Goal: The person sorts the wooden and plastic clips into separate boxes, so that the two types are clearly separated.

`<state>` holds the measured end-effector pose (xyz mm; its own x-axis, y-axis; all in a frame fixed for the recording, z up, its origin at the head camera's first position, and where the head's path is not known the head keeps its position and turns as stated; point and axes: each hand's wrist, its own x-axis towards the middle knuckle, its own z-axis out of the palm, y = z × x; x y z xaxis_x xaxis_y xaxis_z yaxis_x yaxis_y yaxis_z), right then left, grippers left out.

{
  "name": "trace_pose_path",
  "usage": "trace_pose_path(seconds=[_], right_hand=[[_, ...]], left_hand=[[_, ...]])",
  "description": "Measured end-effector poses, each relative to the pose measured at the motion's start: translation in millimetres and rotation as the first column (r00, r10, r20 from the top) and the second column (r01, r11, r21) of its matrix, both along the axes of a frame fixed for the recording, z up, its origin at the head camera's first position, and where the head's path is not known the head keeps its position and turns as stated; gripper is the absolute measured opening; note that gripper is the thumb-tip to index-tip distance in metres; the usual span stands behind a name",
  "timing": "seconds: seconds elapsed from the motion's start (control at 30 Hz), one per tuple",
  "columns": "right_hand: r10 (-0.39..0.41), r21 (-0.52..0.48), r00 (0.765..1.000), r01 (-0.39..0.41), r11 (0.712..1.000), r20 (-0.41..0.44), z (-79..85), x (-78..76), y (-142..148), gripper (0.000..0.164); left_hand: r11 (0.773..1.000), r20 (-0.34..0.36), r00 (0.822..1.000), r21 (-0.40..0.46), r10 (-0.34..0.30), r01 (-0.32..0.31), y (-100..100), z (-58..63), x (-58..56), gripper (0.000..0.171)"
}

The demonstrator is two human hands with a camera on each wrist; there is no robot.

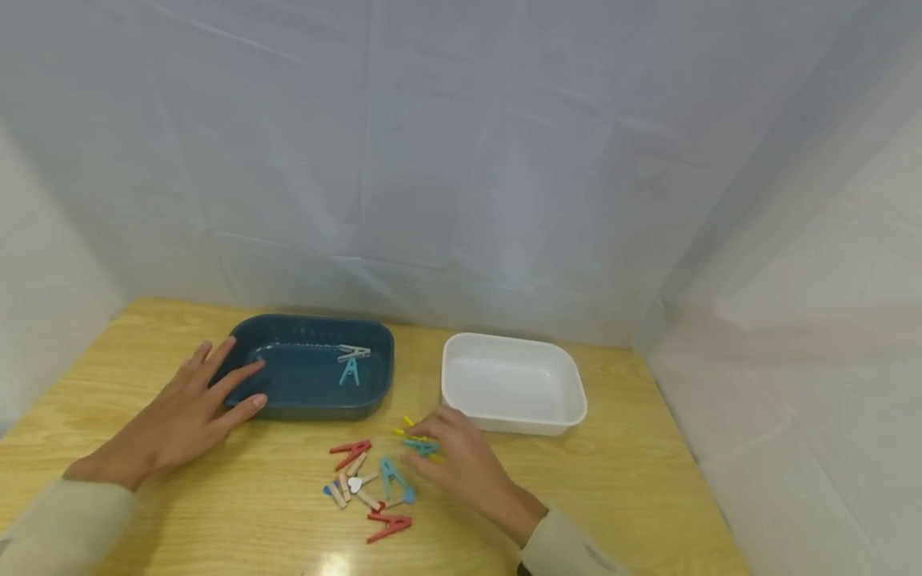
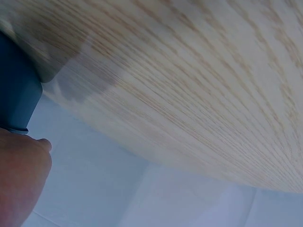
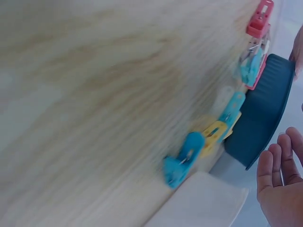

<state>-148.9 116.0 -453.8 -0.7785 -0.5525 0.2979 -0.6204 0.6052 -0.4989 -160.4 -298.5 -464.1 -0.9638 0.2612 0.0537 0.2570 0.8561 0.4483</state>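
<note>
My left hand (image 1: 189,408) rests with spread fingers over the left end of a dark blue tray (image 1: 310,412); the left wrist view shows part of that hand (image 2: 21,175) against the tray's side. Inside the tray lie a whitish clothespin (image 1: 354,352) and a light blue clothespin (image 1: 349,371). My right hand (image 1: 461,458) hovers at a teal clothespin (image 1: 421,446) and yellow clothespins (image 1: 408,432), partly hidden by its fingers. In the right wrist view its fingers (image 3: 277,161) are loosely extended, apart from the pegs, holding nothing visible.
A white tray (image 1: 515,424) stands right of the blue one. Nearer on the wooden table (image 1: 612,496) lies a pile with red clothespins (image 1: 390,526), a light blue clothespin (image 1: 390,474) and several small wooden pegs (image 1: 337,494), some with hearts. Pale sheeting (image 1: 446,160) walls the table.
</note>
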Motion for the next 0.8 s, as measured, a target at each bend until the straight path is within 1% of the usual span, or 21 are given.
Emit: trace_pose_path(seconds=[0.07, 0.13, 0.23, 0.33, 0.47, 0.6, 0.8], right_hand=[[-0.009, -0.002, 1.0, 0.009, 1.0, 0.019, -2.4, 2.1, 7.3, 0.027], [-0.021, 0.013, 1.0, 0.021, 1.0, 0.015, -4.8, 4.0, 14.4, 0.027], [-0.038, 0.058, 0.999, 0.039, 0.998, -0.024, -8.5, 5.4, 24.1, 0.027], [-0.05, 0.087, 0.998, 0.054, 0.995, -0.045, -10.4, 7.1, 32.2, 0.027], [-0.065, 0.11, 0.998, 0.067, 0.992, -0.021, -12.4, 9.4, 40.4, 0.027], [-0.101, 0.145, 0.995, 0.099, 0.984, 0.005, -14.4, 10.9, 46.9, 0.028], [-0.143, 0.205, 0.99, 0.14, 0.969, 0.0, -17.7, 11.0, 53.1, 0.031]], left_hand=[[1.0, -0.004, 1.0, 0.0, 0.0, 0.0, -0.2, -0.7, 0.7, 0.069], [1.0, -0.007, 1.0, -0.002, 0.001, -0.001, -0.6, -0.9, 1.2, 0.069], [1.0, -0.009, 1.0, -0.003, 0.002, -0.002, -1.1, -0.5, 0.8, 0.069], [1.0, -0.01, 1.0, -0.001, 0.001, -0.001, -1.5, 0.1, 0.2, 0.069], [1.0, -0.011, 1.0, 0.001, -0.001, 0.001, -1.6, 0.2, 0.5, 0.07], [1.0, -0.007, 1.0, 0.0, 0.002, -0.002, -1.0, 0.4, 1.2, 0.07], [1.0, 0.001, 1.0, 0.005, 0.004, -0.004, -1.3, 0.8, 1.1, 0.07]])
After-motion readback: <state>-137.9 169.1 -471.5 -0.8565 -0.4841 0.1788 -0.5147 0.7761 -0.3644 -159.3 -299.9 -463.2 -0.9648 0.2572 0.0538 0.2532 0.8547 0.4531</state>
